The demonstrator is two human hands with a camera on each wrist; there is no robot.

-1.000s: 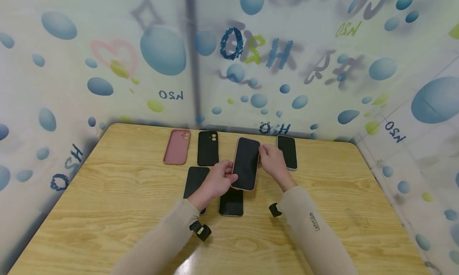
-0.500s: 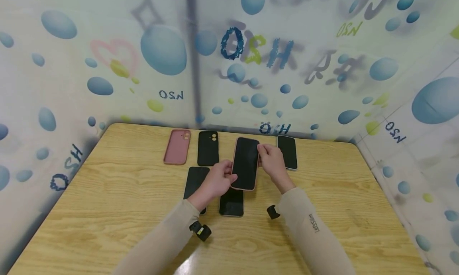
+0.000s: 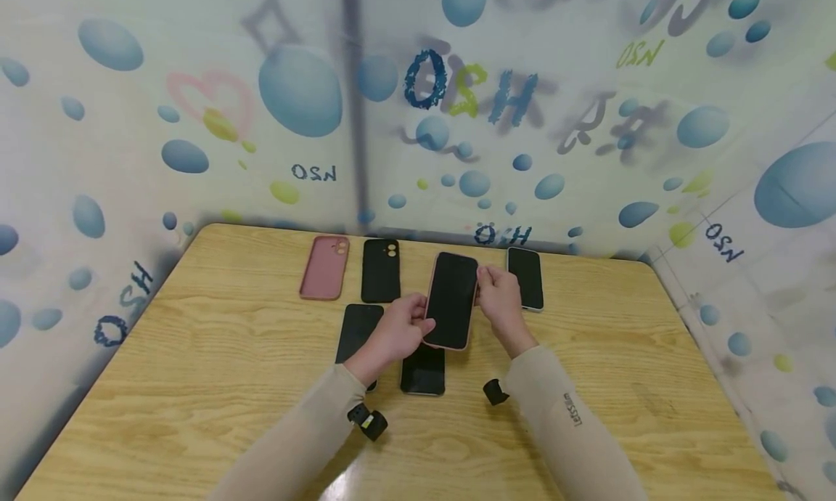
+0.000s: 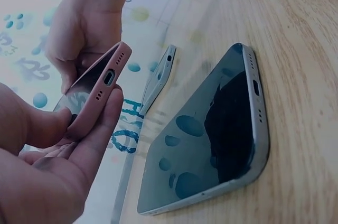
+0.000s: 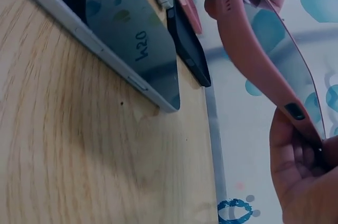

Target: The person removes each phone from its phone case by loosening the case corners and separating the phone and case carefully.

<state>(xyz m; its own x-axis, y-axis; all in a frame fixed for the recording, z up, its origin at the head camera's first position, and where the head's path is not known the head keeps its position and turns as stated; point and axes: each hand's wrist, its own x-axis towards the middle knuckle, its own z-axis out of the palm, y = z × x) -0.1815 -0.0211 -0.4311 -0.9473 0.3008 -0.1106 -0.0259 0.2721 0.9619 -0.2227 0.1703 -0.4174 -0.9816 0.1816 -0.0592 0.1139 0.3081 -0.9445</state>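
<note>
A black-screened phone (image 3: 453, 298) sits in a pink phone case (image 4: 94, 109), held tilted up off the table between both hands. My left hand (image 3: 400, 332) grips the lower left side, thumb at the front edge and fingers behind the case. At the upper right edge, my right hand (image 3: 501, 303) pinches the case and phone. In the right wrist view, the case's side wall (image 5: 251, 57) bows away from the screen in the middle. The left wrist view shows the case's bottom wall, with its port cutout and speaker holes.
Below the held phone lie a middle phone (image 3: 422, 374) and a left phone (image 3: 358, 327), partly behind my left arm. A pink case (image 3: 324, 269) and a black case (image 3: 381, 271) lie at the back of the wooden table (image 3: 215, 341). Behind my right hand lies another phone (image 3: 526, 277).
Both hands keep hold of the phone and pink case in nearly the same place. My right wrist has turned slightly inward.
</note>
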